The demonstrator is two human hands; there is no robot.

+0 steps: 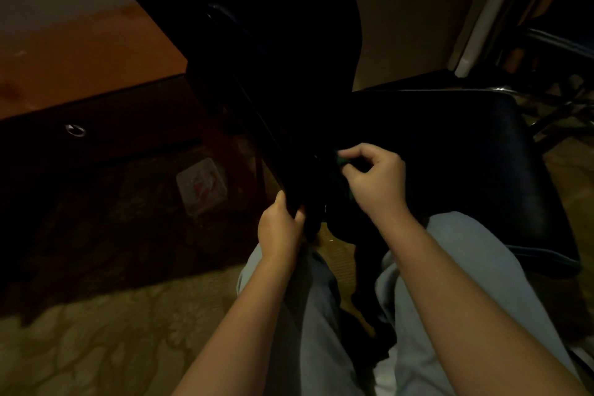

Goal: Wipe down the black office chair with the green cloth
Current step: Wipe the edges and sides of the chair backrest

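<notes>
The right hand is pinching a bunched corner of the green cloth between thumb and fingertips. It is pressing the cloth into the dark crease where the seat of the black office chair is meeting its backrest. The left hand, apart from the right and lower, is curling round the backrest's bottom edge and seems to be steadying it. The cloth is looking soft, light and limp, so a fuller wad in the palm would probably wipe better than a corner pinch. The chair is likely heavy but free to swivel, and its padded covering looks smooth, so bracing a firm edge is sensible. Beyond the chair a wooden desk is standing over patterned carpet.
</notes>
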